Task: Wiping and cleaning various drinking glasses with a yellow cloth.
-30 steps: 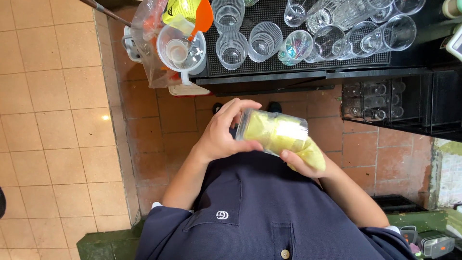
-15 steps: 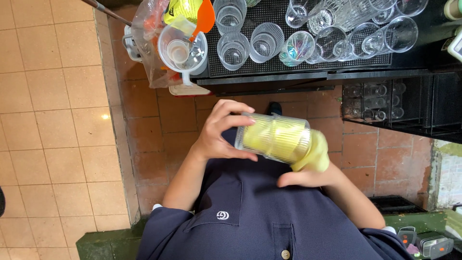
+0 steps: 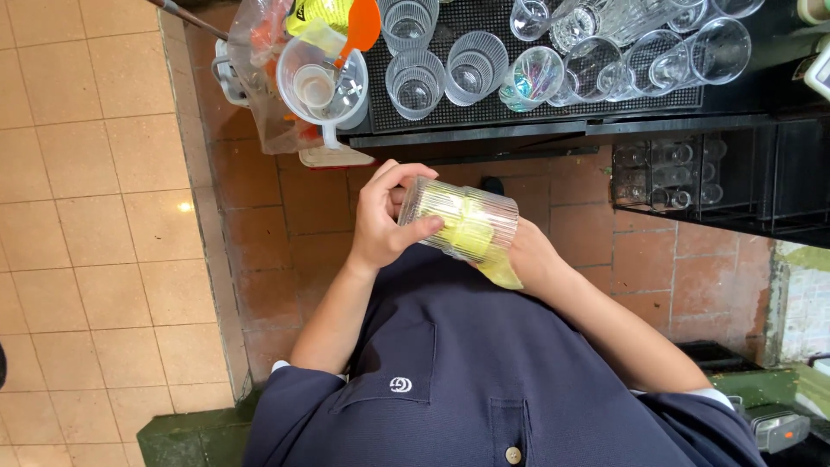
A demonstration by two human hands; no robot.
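Tiled floor below, both hands point(image 3: 389, 220) gripping ribbed glass point(image 3: 458, 218), yellow cloth point(image 3: 501, 272) inside

We find ourselves in the glass-washing station of a bar or café kitchen. A black ribbed drying mat point(image 3: 536, 108) on the bench carries many upturned and upright clear drinking glasses point(image 3: 474, 65), beside a plastic measuring jug point(image 3: 322, 86) with an orange utensil point(image 3: 361, 24), and a dark rack point(image 3: 670, 169) under the bench stores further glasses. We also note terracotta wall tiles point(image 3: 277, 225) and a tiled floor point(image 3: 78, 173), hard finishes consistent with commercial catering premises.
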